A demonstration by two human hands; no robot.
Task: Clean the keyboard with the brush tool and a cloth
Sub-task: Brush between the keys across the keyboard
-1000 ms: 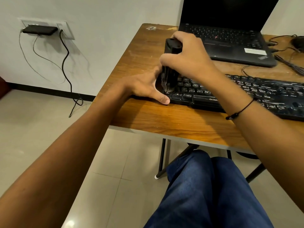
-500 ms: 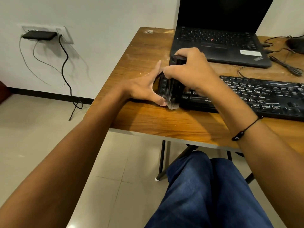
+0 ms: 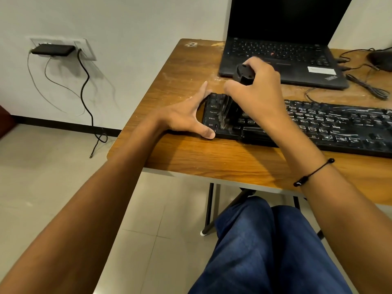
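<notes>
At the far left I see a white wall socket plate [image 3: 63,48] with a flat black device resting on it and thin cables hanging down to the pale tiled floor. Next comes my left hand [image 3: 186,117]: fingers straight, thumb spread wide, it presses against the left end of the long black plastic keyboard [image 3: 339,124] on the brown wood-grain desk [image 3: 191,153] and steadies it. Half a second ago the brush was at the front left corner; now my right hand [image 3: 258,98] has drawn it back onto the keys beside Caps Lock and Shift, so I judge that a new stroke begins on the left key columns. The right hand's fingers are curled around the chunky black brush tool [image 3: 233,107], its dark bristles touching the keys and bending a little. The keycaps look glossy with pale smears. Behind stands an open matte black laptop [image 3: 282,54]. I see no cloth.
</notes>
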